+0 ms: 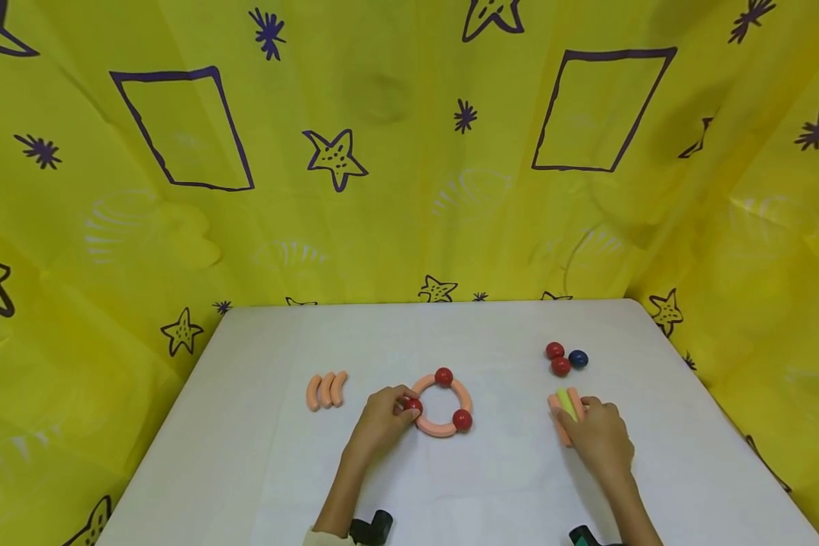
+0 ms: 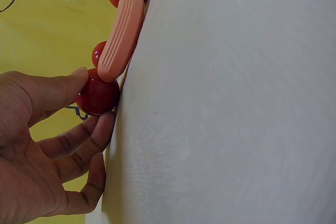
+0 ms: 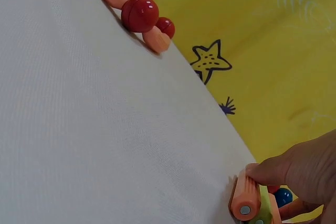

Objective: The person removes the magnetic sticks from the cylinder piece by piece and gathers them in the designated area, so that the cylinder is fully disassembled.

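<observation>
A ring on the white table joins curved orange magnetic pieces (image 1: 437, 430) with three red balls. My left hand (image 1: 380, 417) pinches the ring's left red ball (image 2: 98, 95) between thumb and fingers. One grooved curved piece (image 2: 123, 35) meets that ball in the left wrist view. Off to the right, my right hand (image 1: 602, 440) grips a small bundle of straight sticks, with the thumb on one side and fingers on the other. Orange sticks (image 3: 245, 195) flank a yellow-green stick (image 1: 566, 404) in it; metal discs show at their ends. The palm hides part of the bundle.
Three curved orange pieces (image 1: 326, 390) lie side by side to the left of the ring. Beyond my right hand sit two red balls (image 1: 555, 350) and a dark blue ball (image 1: 578, 359). A yellow patterned curtain (image 1: 396, 227) surrounds the table's back and sides.
</observation>
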